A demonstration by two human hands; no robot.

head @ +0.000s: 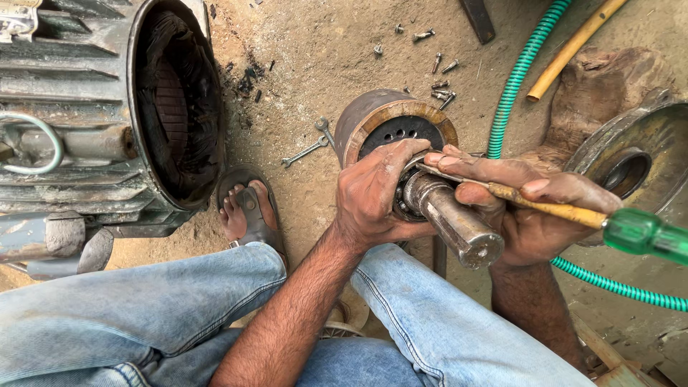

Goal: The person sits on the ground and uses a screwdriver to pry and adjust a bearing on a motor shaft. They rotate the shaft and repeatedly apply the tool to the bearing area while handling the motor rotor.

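My left hand (376,193) is clamped around the bearing end of the rotor (390,129), just where the steel shaft (451,218) comes out toward me between my knees. My right hand (527,208) is closed on a green-handled screwdriver (573,213), its blade laid across the shaft collar under my left fingertips. I judge the blade could slip off the greasy collar and jab my left fingers if I lever hard. The open motor housing (143,107) on the left holds only dark windings. Loose bolts (437,64) and a spanner (304,152) lie on the dirt beyond.
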